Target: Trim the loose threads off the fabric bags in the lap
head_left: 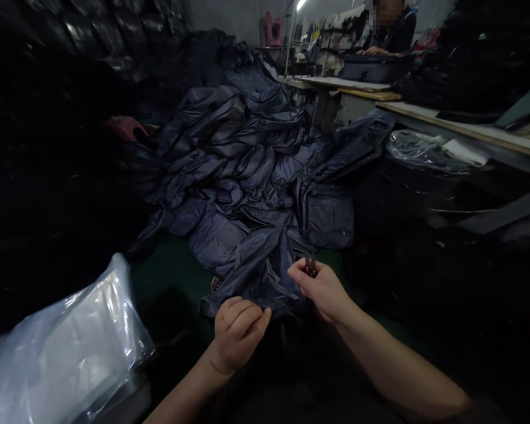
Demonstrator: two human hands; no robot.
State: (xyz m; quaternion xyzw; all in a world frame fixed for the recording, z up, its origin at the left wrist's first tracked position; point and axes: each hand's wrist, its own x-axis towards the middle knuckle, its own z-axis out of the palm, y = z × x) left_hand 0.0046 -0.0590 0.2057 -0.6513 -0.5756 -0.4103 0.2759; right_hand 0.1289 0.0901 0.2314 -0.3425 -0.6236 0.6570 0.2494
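Note:
My left hand is closed on the near edge of a dark grey-blue fabric bag, which looks unfinished and is spread in front of me. To its right, my right hand is closed around a small dark tool. Only the tool's short upper end shows above the fingers, so its exact kind is unclear. That hand sits beside the bag's right edge; whether it also pinches the cloth cannot be made out.
A large heap of similar bags lies ahead. Clear plastic sheeting stands at lower left. Along the right runs a workbench, with a plastic bag below its edge. Another person handles a dark case farther back.

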